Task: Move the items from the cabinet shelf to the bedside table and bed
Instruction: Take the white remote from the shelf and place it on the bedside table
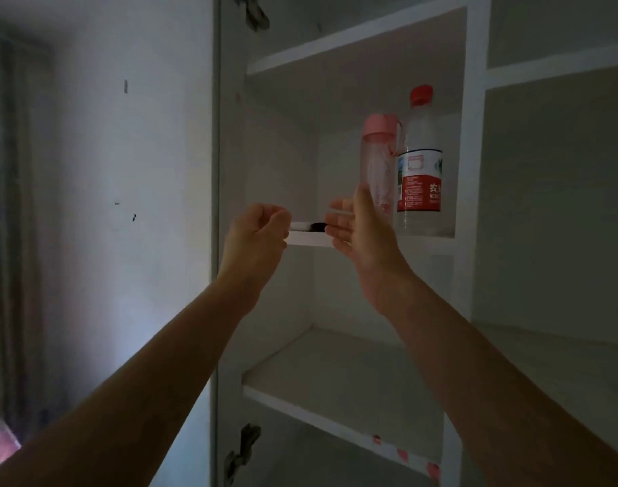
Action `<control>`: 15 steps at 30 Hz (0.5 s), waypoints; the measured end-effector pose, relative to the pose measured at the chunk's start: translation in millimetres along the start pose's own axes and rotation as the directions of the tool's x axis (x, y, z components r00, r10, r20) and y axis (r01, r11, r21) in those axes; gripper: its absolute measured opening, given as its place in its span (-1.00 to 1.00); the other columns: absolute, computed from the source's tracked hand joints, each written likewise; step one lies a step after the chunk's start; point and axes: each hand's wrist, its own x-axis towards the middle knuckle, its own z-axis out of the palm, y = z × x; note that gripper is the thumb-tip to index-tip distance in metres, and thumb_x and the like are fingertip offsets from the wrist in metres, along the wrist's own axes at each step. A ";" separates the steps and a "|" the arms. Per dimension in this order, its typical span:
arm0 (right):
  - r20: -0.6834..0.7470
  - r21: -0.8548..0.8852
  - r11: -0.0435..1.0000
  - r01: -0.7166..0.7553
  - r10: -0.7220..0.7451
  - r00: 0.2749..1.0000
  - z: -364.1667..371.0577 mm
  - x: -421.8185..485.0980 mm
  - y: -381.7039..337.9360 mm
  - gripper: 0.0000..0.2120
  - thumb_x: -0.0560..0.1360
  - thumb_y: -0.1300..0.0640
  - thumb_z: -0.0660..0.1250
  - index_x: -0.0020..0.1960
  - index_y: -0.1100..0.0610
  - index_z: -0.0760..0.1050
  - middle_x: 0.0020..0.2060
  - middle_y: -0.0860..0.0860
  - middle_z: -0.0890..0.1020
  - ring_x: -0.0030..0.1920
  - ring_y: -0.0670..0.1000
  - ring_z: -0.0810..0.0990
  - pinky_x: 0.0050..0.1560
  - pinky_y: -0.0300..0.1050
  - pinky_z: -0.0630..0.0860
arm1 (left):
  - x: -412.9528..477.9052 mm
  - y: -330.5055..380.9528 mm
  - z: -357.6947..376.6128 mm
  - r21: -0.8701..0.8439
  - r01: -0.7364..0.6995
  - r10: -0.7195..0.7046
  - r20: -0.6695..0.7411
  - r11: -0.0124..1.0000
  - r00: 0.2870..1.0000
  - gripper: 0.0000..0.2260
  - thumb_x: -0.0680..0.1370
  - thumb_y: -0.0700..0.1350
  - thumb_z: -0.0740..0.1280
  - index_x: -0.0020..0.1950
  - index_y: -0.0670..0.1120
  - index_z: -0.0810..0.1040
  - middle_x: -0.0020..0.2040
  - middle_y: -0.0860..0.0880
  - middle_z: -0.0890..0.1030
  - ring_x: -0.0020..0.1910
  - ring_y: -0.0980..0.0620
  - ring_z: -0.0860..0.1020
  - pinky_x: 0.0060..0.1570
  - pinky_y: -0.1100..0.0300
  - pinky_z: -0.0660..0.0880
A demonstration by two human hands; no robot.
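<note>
Upright pink-lidded clear plastic bottle [377,156] stands just beyond the open, empty right hand [362,228]; curled left hand [256,235], hold unclear

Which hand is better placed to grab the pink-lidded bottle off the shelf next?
Right, most likely. The right hand is open just in front of the pink-lidded bottle, while the left hand is curled farther left along the shelf edge, beside a small white item.

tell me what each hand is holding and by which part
Right hand is open, gripping nothing. Left hand is curled at the shelf edge beside a small white-and-black item; whether it pinches that cannot be told.
</note>
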 end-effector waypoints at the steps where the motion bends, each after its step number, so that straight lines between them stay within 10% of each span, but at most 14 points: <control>1: 0.005 -0.014 1.000 0.001 -0.001 1.000 3.2 5.6 1.3 -0.52 0.67 -0.24 -0.07 0.14 0.00 0.53 0.14 0.04 0.62 0.22 0.02 0.58 0.42 0.10 0.42 | 5.4 -1.3 2.1 -0.008 0.008 -0.008 0.003 1.000 1.000 -0.84 0.60 -0.10 0.27 0.06 -0.10 0.61 0.03 -0.15 0.67 0.10 -0.18 0.63 0.14 -0.12 0.58; 15: 0.074 -0.128 0.988 -0.088 0.098 0.992 35.2 67.7 5.3 -0.33 0.64 -0.31 -0.09 0.41 0.14 0.46 0.24 0.16 0.55 0.29 0.08 0.51 0.45 0.08 0.39 | 84.3 -24.2 10.8 -0.038 -0.019 0.024 0.115 0.999 0.993 -0.84 0.58 -0.10 0.27 -0.06 -0.15 0.60 -0.08 -0.14 0.65 -0.02 -0.14 0.65 0.21 -0.18 0.56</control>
